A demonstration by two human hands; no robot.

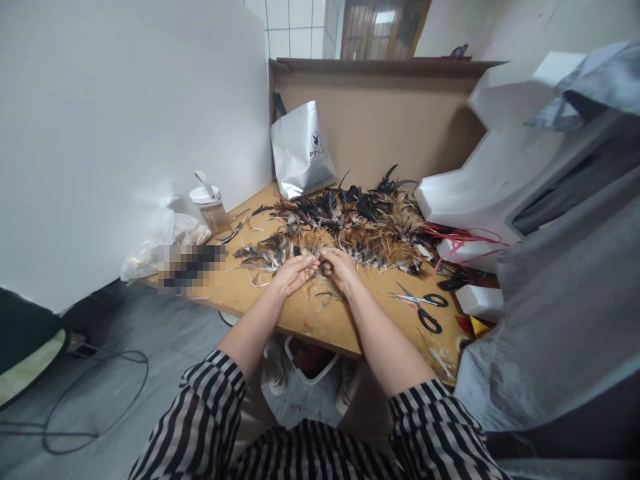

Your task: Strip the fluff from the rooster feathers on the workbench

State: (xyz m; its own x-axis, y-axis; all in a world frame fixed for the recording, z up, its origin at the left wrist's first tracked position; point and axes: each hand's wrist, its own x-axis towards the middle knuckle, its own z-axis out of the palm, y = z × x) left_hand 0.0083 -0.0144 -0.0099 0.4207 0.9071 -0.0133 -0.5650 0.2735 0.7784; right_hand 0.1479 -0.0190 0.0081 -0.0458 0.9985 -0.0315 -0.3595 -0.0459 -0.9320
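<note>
My left hand and my right hand meet over the near side of the table, fingertips pinched close together. Between them is a small, pale, wispy bit that looks like a feather, mostly covered by the fingers. Just beyond lies a row of brown and tan feathers, white at the base. Behind it stretches a second row of darker feathers with long black plumes. Scissors with black handles lie spread apart to the right of my right hand.
On the wooden table, a lidded bottle and plastic bag stand left, a silver bag behind. Red strings and white foam pieces lie right. Below the table edge is a white bin. A cable loops across the floor.
</note>
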